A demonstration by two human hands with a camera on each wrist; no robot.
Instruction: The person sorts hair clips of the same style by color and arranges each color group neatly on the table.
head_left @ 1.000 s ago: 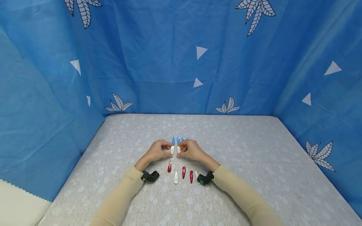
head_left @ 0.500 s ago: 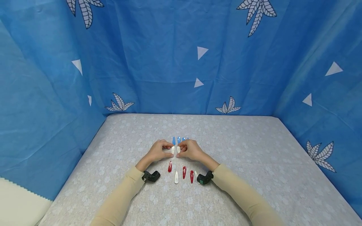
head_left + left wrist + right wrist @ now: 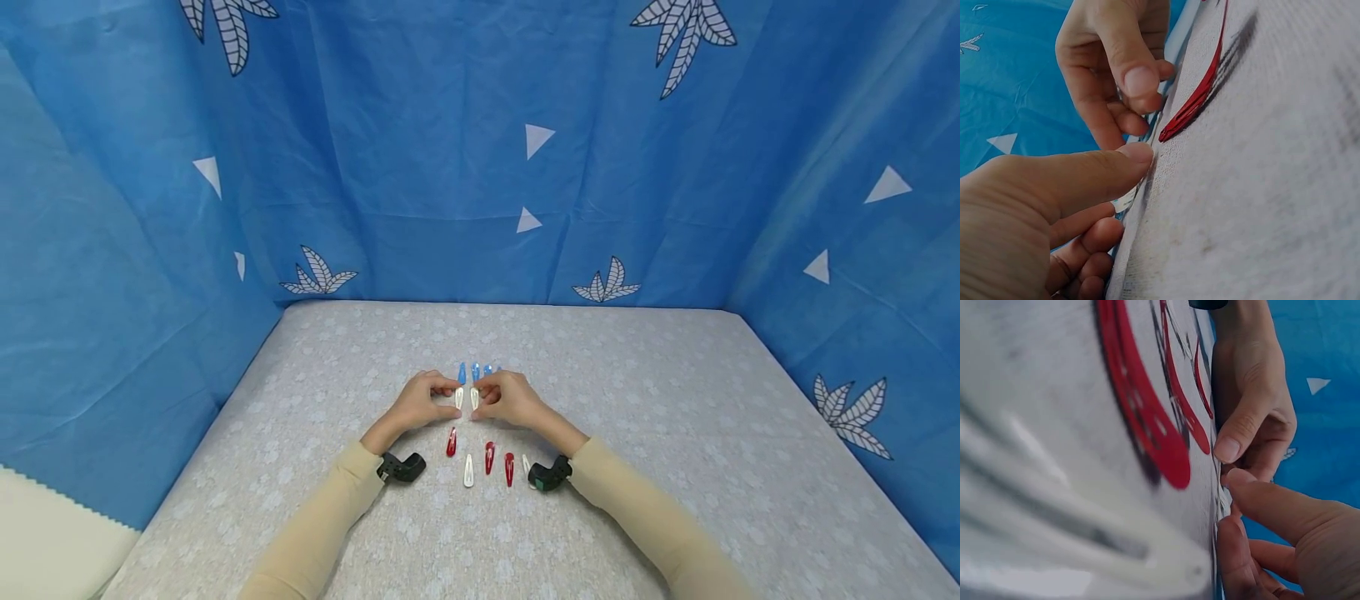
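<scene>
Near the middle of the table, my left hand point(image 3: 420, 402) holds a white snap hair clip point(image 3: 459, 399) by its two ends, between thumb and index finger. Just to the right, my right hand point(image 3: 508, 398) holds another white hair clip point(image 3: 475, 399) the same way. The two clips lie side by side with a small gap, pointing away from me. A row of blue hair clips point(image 3: 462, 372) lies right behind them, its right end partly hidden by my right hand. In the left wrist view, the thumbs hide most of the held clips.
Nearer to me lie red hair clips point(image 3: 490, 457) and a white hair clip point(image 3: 468, 471). One more white clip point(image 3: 527, 462) is partly covered by the right wrist camera point(image 3: 550, 474). A blue patterned curtain point(image 3: 480, 167) encloses the grey flowered tablecloth point(image 3: 637, 375).
Both hands stay nearly still at the two white clips. The right wrist has shifted slightly to the right, and the head view has drifted a little.
</scene>
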